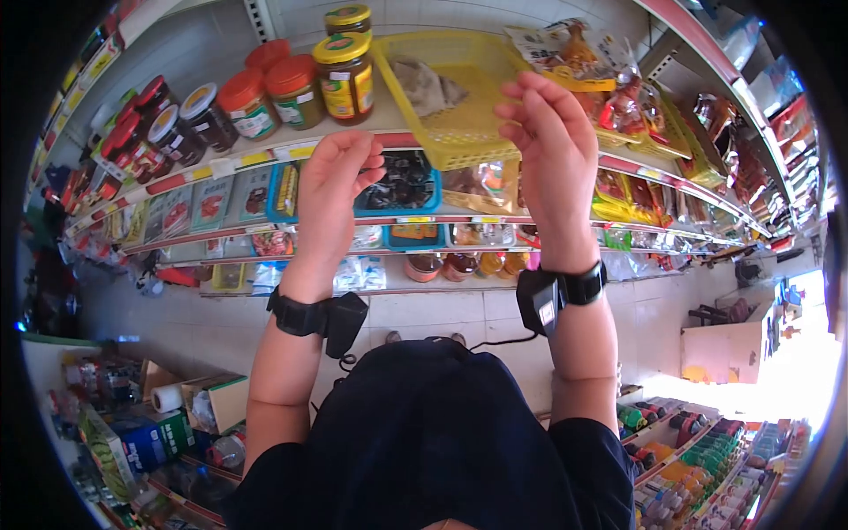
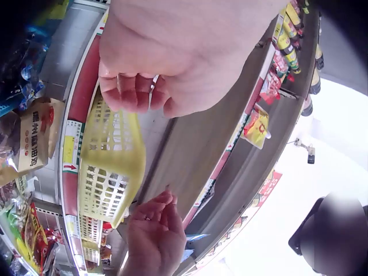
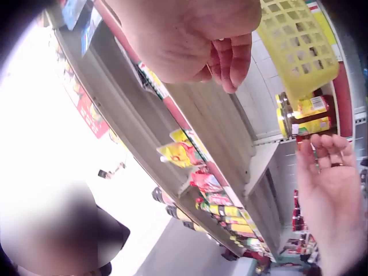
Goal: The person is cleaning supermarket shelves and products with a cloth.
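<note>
In the head view my left hand is raised in front of the shelf, fingers loosely bent, with nothing visible in them. My right hand is held up before the right side of a yellow plastic basket, overlapping its edge in this view. Its fingers bend toward the thumb and nothing shows between them. A greyish packet lies in the basket. Left of the basket stand jars with yellow lids and red-lidded jars. The left wrist view shows the right hand beside the shelf boards.
Bagged snacks sit right of the basket, dark-lidded jars to the left. A blue tray with dark packets is on the shelf below. Drink bottles stand behind at the right, boxes at the left.
</note>
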{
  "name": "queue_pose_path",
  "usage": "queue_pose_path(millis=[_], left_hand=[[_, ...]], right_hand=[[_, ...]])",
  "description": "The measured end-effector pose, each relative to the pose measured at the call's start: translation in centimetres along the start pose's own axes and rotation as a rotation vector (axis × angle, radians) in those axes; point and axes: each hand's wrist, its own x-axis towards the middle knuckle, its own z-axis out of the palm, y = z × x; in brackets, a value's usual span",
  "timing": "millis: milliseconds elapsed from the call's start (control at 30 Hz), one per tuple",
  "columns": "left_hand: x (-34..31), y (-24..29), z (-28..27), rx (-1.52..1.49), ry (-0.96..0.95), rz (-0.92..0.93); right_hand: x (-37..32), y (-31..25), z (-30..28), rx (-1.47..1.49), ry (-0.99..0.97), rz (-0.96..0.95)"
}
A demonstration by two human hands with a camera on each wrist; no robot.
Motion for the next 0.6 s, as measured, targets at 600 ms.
queue_pose_path(millis=[600], left_hand=[[1.0,-3.7,3.7,0.068,0.052,-0.149]], right_hand=[[5.0,1.3,-4.6,-0.744,-0.215,-0.006]])
